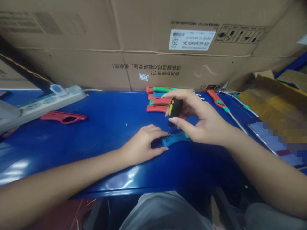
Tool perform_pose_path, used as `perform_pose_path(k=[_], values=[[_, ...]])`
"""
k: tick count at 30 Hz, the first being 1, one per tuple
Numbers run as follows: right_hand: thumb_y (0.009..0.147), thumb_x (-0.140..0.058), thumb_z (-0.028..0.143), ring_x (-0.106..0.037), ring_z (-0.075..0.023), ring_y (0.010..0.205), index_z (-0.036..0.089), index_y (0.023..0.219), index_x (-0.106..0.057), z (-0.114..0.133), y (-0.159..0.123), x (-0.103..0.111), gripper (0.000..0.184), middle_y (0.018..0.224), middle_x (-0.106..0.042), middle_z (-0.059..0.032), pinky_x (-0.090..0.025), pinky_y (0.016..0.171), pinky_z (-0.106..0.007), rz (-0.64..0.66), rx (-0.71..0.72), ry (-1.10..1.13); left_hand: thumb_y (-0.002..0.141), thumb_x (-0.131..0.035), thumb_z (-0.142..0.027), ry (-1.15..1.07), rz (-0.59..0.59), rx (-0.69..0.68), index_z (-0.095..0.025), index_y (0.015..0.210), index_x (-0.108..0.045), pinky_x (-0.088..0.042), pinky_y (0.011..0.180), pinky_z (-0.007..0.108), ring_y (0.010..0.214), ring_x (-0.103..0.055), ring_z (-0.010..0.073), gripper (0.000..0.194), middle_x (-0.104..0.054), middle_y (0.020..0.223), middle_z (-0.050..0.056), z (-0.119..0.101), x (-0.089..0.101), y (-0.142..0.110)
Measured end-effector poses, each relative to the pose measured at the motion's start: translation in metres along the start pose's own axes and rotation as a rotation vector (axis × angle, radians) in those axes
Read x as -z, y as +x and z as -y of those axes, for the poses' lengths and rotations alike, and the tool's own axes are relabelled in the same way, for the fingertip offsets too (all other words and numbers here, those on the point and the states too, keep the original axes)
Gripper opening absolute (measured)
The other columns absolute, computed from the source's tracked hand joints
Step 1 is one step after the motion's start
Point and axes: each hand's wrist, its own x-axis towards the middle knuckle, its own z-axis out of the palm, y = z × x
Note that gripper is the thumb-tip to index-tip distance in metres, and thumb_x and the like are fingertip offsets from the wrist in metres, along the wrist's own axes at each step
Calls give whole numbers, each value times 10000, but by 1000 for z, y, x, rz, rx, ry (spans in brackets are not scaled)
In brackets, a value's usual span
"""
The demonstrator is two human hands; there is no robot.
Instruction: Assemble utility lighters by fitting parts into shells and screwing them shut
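Observation:
My right hand (pixel 205 123) grips a screwdriver (pixel 177 108) with a black and yellow handle. The screwdriver leans slightly, and its thin shaft points down to the near end of a blue gas lighter (pixel 177 138) lying on the table. At that same end, my left hand (pixel 145 142) has its thumb and fingers on either side of the lighter's handle. Part of the lighter lies behind my right hand. Just behind are several stacked lighters (pixel 157 109) with red, green and blue handles, partly covered by my right fingers.
A red handle shell (pixel 63 117) lies at the left near a white power strip (pixel 45 103). One small screw-like piece (pixel 126 124) rests on the blue table (pixel 103 140). An orange lighter (pixel 217 100) is at the right. Behind stands a large cardboard box (pixel 83 68).

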Motion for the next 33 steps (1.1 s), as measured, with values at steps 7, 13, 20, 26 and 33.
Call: perform_pose_path(k=[7,13,20,26,33], values=[[950,-651,380,-728,-243,1036,254,1365,-555,-9,3,3,445,1257,-713,-90,-610,892,-369,-118,144,-199,878,-730,-255,45,47,8,-159,1239,-700,-508,1006,452,1071,-655,269,375,-724,1132,100,-9,-5,17],[850,-782,404,-701,-141,711,255,1259,-643,-25,-5,13,456,1169,-734,-44,-586,601,-247,-195,48,-124,866,-736,-248,-5,2,12,-190,1205,-675,-509,957,423,1040,-644,250,349,-712,1109,73,-5,-13,24],[1041,-485,369,-687,-116,584,334,1443,-551,-23,-12,23,409,1227,-743,-32,-604,545,-274,-142,-7,-10,891,-727,-248,-59,27,-1,-211,1068,-635,-472,952,394,1021,-629,217,204,-702,1082,34,-1,-13,23],[925,-699,379,-760,-216,822,307,1285,-681,-17,-13,24,368,1087,-791,-20,-647,752,-346,-269,171,-395,897,-726,-264,-54,42,13,-214,1026,-636,-465,955,401,1025,-614,226,165,-697,1068,37,-2,-11,24],[956,-649,318,-751,-187,800,287,1329,-640,-11,-11,20,374,1166,-769,-30,-651,714,-329,-198,100,-219,885,-745,-257,-66,33,5,-202,1000,-648,-473,951,404,1009,-624,227,161,-706,1045,36,-1,-13,25]])
